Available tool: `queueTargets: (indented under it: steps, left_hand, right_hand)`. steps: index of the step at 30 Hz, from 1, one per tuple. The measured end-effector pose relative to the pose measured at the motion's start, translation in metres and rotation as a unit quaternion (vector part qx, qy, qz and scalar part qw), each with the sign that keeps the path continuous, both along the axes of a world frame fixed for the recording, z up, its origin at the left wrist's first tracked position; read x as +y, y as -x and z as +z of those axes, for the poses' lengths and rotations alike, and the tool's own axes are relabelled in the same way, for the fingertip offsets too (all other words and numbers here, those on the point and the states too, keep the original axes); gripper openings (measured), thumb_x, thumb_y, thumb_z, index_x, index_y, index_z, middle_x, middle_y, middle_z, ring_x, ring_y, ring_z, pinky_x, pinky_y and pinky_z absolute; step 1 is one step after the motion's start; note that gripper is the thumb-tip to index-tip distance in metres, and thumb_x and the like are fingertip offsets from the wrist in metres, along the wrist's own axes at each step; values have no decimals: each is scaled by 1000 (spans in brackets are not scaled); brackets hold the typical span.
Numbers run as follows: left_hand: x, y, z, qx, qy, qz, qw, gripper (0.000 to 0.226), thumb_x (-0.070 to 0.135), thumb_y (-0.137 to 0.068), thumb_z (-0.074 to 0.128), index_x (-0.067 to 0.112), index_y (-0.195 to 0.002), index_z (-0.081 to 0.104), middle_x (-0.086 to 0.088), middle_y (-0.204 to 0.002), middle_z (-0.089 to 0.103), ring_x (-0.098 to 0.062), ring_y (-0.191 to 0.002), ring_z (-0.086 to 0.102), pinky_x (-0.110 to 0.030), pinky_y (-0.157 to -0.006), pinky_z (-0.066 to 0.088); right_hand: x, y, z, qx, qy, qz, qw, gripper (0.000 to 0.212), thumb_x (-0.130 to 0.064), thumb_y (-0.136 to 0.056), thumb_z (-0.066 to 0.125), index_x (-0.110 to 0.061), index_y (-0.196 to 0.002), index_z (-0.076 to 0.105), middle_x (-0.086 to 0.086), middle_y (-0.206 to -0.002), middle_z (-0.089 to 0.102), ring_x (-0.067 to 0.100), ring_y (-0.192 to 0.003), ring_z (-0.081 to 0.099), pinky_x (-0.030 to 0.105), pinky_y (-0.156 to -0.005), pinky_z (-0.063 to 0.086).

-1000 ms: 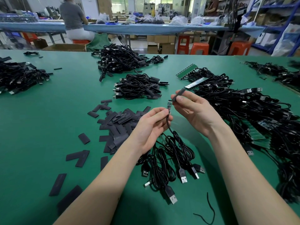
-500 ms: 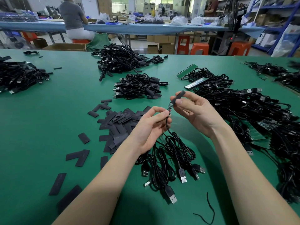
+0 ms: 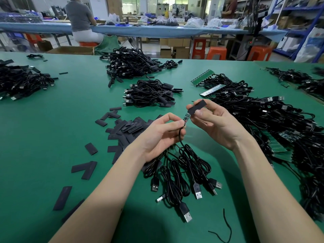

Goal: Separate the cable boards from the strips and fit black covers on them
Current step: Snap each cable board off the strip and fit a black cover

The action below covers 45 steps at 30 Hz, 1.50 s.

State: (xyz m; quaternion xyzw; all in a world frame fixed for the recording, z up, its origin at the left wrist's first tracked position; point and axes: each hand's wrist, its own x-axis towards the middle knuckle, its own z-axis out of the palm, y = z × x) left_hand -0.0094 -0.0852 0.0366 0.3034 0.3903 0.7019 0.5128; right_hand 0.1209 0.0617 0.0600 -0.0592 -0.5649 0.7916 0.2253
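One small board (image 3: 186, 117) on its cable is pinched in the left hand (image 3: 162, 135), its long axis tilted up toward the right. One black cover (image 3: 197, 107), pinched in the right hand's (image 3: 216, 123) fingers, lines up on that axis, its mouth touching the board's tip. Five plugs (image 3: 197, 192) trail on the bench (image 3: 52, 130).

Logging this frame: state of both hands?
Left hand: pinching the cable board.
Right hand: pinching a black cover.

No readable text, labels, brands or numbers anywhere in view.
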Motion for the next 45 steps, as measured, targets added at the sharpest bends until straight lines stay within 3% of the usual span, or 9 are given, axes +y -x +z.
queueTargets:
  steps: [13, 21, 24, 27, 29, 36, 45]
  left_hand:
    - [-7, 6, 10, 47, 34, -14, 998, 15, 9, -79, 70, 12, -89, 58, -3, -78, 64, -12, -66, 62, -23, -68, 55]
    - [-4, 5, 10, 69, 40, 8, 997, 19, 11, -80, 73, 11, -93, 59, -4, -79, 68, -13, -71, 66, -23, -71, 56]
    - [0, 1, 8, 152, 26, 55, 987, 22, 7, -84, 76, 11, -97, 59, -3, -86, 71, -17, -77, 71, -24, -73, 57]
    - [2, -1, 5, 320, 19, 121, 939, 24, 7, -83, 80, 14, -97, 62, 4, -95, 70, -17, -79, 73, -32, -81, 59]
    - [4, -3, 5, 365, 0, 149, 919, 21, 10, -81, 81, 16, -95, 66, 6, -93, 72, -14, -77, 72, -30, -82, 59]
    - [7, -7, 0, 373, -33, 205, 904, 15, 12, -78, 86, 20, -86, 76, 3, -85, 77, -13, -81, 74, -18, -74, 55]
    - [4, -7, -3, 379, -30, 204, 902, 15, 13, -78, 86, 20, -89, 78, 4, -86, 78, -13, -83, 75, -19, -75, 56]
  right_hand:
    - [-4, -1, 1, -50, -29, 64, 996, 24, -3, -83, 67, -22, -91, 78, 12, -105, 76, 16, -94, 72, 23, -83, 56]
    - [0, -6, 7, -50, -66, 62, 995, 24, -8, -81, 73, -21, -100, 78, 9, -104, 76, 12, -82, 70, 21, -80, 56]
    - [2, -5, 3, -56, -43, -6, 997, 20, -7, -76, 73, -13, -95, 76, 10, -96, 77, 12, -79, 71, 18, -75, 56]
    - [7, -7, -1, -64, -9, -36, 997, 19, -7, -76, 71, -9, -95, 74, 10, -93, 77, 11, -76, 71, 17, -73, 56]
    - [9, -9, -2, -66, 12, -42, 997, 15, -8, -77, 71, -12, -90, 77, 9, -93, 77, 9, -73, 71, 16, -72, 56]
    - [9, -7, -6, -60, 52, -31, 996, 11, -10, -80, 72, -15, -84, 81, 7, -93, 77, 8, -74, 71, 15, -72, 56]
    - [9, -8, -5, -73, 18, -19, 997, 11, -12, -78, 73, -16, -84, 81, 7, -95, 77, 9, -76, 71, 16, -73, 56]
